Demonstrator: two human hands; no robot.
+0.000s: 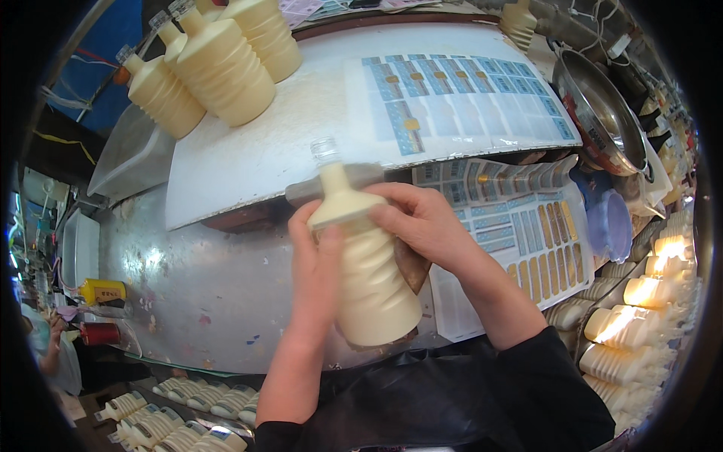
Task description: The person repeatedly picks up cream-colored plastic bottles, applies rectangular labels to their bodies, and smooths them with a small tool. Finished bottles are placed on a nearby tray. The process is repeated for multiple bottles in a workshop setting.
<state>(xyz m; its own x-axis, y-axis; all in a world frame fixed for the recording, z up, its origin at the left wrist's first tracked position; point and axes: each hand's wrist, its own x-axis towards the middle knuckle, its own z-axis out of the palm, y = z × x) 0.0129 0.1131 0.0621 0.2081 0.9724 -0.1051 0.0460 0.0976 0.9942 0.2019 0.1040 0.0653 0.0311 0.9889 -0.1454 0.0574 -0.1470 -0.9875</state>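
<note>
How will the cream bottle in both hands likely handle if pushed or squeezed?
The cream bottle is tall, so, standing, it may tip if pushed near its narrow neck. Its ribbed sides should help against slipping and probably stiffen it somewhat.

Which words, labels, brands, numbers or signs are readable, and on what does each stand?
None is clear enough to quote.
White sheet of blue stickers on the white board: too small.
Blue-and-gold sticker sheet nearer the person: too small.
Yellow cylindrical container: dark marks, too blurred.
Cream ribbed plastic bottle in the hands: none visible.
</note>
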